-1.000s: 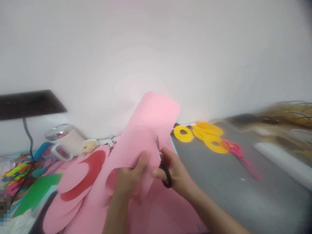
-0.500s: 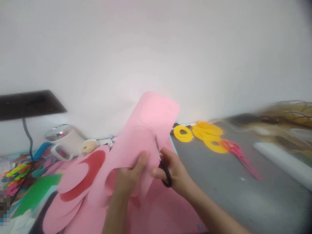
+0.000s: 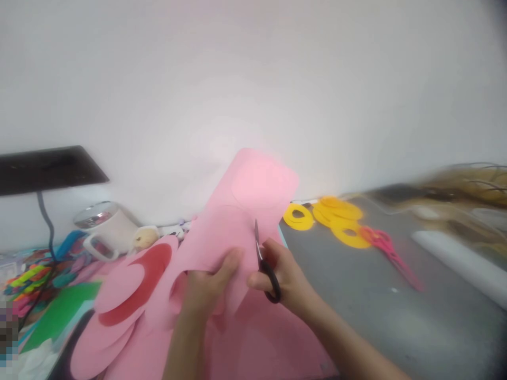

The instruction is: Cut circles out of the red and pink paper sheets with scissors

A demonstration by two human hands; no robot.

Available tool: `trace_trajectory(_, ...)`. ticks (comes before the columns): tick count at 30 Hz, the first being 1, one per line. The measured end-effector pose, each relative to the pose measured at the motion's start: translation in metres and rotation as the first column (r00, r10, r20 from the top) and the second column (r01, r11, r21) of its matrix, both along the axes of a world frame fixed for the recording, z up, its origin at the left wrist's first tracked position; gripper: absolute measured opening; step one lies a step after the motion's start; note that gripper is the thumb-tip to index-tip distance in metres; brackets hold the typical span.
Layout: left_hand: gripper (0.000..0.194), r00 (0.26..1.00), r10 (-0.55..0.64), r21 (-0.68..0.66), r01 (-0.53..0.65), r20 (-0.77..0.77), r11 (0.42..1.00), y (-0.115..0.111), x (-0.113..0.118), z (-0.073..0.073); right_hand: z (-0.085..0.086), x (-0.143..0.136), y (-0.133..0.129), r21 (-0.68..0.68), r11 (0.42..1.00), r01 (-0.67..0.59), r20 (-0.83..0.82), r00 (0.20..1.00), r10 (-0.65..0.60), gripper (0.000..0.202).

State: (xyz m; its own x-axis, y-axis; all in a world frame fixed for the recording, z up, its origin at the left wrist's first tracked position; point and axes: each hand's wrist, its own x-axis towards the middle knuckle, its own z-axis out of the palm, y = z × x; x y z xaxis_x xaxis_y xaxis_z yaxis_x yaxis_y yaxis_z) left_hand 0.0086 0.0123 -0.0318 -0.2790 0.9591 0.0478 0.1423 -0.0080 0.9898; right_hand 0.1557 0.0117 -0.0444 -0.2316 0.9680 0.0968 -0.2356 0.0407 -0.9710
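Observation:
A large pink sheet (image 3: 225,232), which looks like paper or thin foam, is held up over the table with round outlines faintly marked on it. My left hand (image 3: 212,287) pinches its lower part, thumb on top and fingers hidden beneath. In my right hand (image 3: 285,279) is a pair of black-handled scissors (image 3: 270,282), thumb and fingers at the handles. One blade shows over the sheet's right side, pointing up and away; the other is out of sight. More pink sheet (image 3: 273,338) lies under both hands.
At left are pink and red cut rounds (image 3: 122,287), a green sheet (image 3: 63,314) and a white mug (image 3: 113,229). Yellow rings (image 3: 299,216) and pink scissors (image 3: 390,253) lie right, on the grey table (image 3: 356,301). A white roll (image 3: 459,264) is farther right. The wall stands close behind.
The upper end of the pink sheet has shifted slightly right. My right hand and the black-handled scissors have moved very little, and my left hand keeps its hold.

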Motion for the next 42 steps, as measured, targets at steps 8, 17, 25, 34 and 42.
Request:
trace_trajectory(8, 0.062, 1.000, 0.004, 0.000, -0.004, -0.007, 1.000, 0.0010, -0.0008, -0.0028, 0.0018, -0.0008, -0.0020, -0.021, 1.000, 0.012, -0.012, 1.000, -0.013, 0.059)
trace_trajectory(17, 0.059, 0.999, 0.006, -0.005, -0.006, 0.044, 1.000, 0.0002, -0.0002, 0.0005, -0.0005, 0.0000, -0.0008, -0.025, 1.000, -0.011, -0.019, 1.000, 0.010, 0.059)
trace_trajectory(25, 0.054, 0.998, 0.001, -0.012, -0.001, 0.055, 1.000, -0.0003, -0.0016, 0.0027, -0.0011, 0.0003, -0.0008, -0.041, 0.998, -0.041, -0.036, 0.999, 0.039, 0.052)
trace_trajectory(34, 0.058, 0.998, -0.054, -0.054, 0.056, 0.045, 0.997, -0.0011, -0.0060, 0.0025, 0.0037, 0.0026, 0.0004, -0.052, 0.998, -0.044, -0.042, 0.998, 0.042, 0.055)
trace_trajectory(42, 0.064, 0.998, -0.064, -0.065, 0.066, 0.029, 0.996, -0.0015, -0.0088, 0.0026, 0.0064, 0.0031, -0.0003, -0.090, 0.995, -0.037, -0.012, 0.999, 0.036, 0.056)
